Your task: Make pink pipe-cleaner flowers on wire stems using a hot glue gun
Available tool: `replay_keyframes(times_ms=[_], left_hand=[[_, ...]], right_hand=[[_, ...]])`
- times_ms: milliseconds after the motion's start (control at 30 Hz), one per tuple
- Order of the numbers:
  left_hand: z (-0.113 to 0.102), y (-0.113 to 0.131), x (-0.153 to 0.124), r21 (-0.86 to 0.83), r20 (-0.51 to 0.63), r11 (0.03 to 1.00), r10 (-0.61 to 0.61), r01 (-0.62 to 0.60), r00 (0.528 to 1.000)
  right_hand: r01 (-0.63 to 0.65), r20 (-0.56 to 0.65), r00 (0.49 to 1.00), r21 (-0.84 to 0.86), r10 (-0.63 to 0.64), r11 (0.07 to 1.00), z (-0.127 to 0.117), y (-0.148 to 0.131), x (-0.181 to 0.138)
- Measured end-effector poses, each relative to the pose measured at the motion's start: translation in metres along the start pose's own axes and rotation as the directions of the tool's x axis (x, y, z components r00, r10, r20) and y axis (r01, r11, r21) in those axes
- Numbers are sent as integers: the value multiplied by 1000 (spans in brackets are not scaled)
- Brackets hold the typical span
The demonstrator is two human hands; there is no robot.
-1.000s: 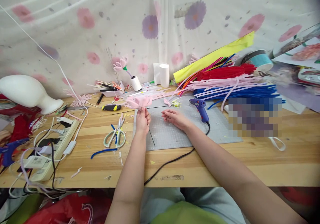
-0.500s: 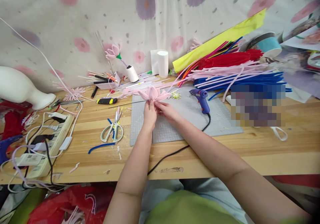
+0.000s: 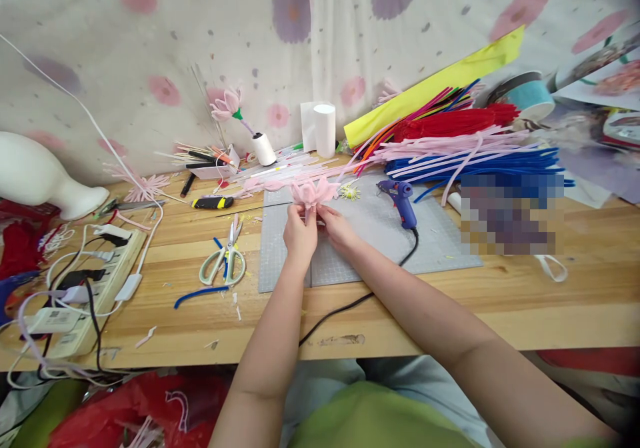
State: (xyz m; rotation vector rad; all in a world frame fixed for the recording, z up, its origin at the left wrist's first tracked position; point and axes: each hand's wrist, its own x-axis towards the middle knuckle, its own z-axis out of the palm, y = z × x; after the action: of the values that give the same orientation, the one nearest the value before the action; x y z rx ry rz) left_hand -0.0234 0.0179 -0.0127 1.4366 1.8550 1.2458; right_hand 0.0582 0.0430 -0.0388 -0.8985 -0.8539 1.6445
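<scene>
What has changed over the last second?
The right hand, empty before, has moved left to the base of the pink pipe-cleaner flower. The left hand, gripping it throughout, has shifted slightly right. The petals now look more bunched together. The scissors and the glue gun on the mat stayed put.

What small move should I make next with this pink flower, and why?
Probably use your right hand to nudge the petals gently inward while your left hand steadies the pink flower: both hands meet just under the bloom, and its petals spread outward.
</scene>
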Motion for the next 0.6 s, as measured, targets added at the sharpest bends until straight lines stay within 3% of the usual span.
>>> replay_keyframes(times_ms=[67,133,233,367,500,600], left_hand=[[3,-3,2,-284,66,957,-37,54,997],[5,-4,4,-520,149,842,-78,145,986],[6,-1,4,-645,222,722,-136,250,966],[3,-4,2,-583,119,795,-120,168,986],[0,-5,-3,-320,-92,947,-49,17,995],[-4,0,-9,-157,-117,988,-16,-2,993]], right_hand=[[51,-3,999,-28,-51,998,-2,-2,1],[96,12,995,-60,-95,994,-3,-3,1],[133,41,991,-95,-130,987,-5,-5,0],[156,4,988,-137,-157,978,-5,-4,-1],[123,3,992,-30,-123,992,-3,-3,-5],[78,8,997,50,-78,996,-2,-3,-5]])
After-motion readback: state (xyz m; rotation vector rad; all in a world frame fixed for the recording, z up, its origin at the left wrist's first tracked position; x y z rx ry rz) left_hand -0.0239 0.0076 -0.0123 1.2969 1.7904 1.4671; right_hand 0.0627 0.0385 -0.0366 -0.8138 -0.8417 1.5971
